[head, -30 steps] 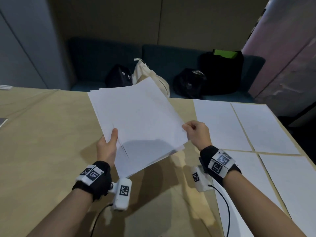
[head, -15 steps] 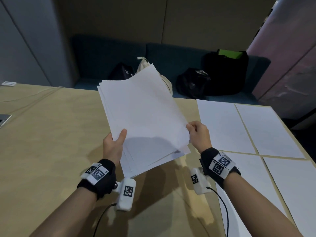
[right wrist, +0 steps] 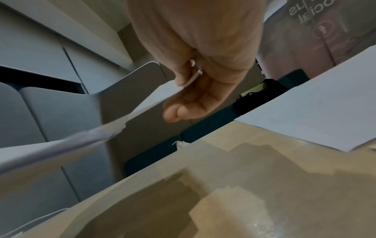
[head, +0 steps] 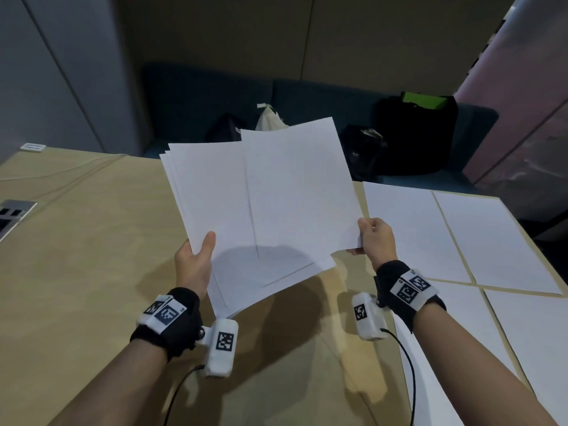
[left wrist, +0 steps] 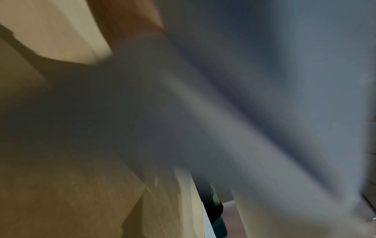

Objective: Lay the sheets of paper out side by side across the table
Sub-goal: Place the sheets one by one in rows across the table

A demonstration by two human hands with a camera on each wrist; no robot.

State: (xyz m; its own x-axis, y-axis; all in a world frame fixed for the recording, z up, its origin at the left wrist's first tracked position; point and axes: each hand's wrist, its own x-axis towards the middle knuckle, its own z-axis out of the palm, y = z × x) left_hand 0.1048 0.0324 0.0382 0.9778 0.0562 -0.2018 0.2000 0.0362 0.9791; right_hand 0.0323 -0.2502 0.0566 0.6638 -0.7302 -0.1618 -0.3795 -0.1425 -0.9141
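A stack of white paper sheets (head: 215, 207) hangs in the air above the wooden table (head: 76, 272). My left hand (head: 196, 262) grips the stack's lower left edge, thumb on top. My right hand (head: 373, 238) pinches the near right corner of the top sheet (head: 301, 186), which has slid to the right off the stack. The right wrist view shows that sheet (right wrist: 154, 99) pinched between thumb and fingers (right wrist: 193, 96). In the left wrist view the underside of the stack (left wrist: 264, 96) is a grey blur. Several sheets (head: 408, 232) lie flat side by side on the table's right part.
A dark bench behind the table holds black bags (head: 415, 136) and a pale cloth bag (head: 270, 118). A socket panel (head: 12, 213) is set in the table at far left, with a thin cable (head: 61, 176) running near it. Bare wood lies left of the laid sheets.
The stack has been raised and turned more upright. My right hand has drawn the top sheet rightward, so it now sticks out beyond the rest.
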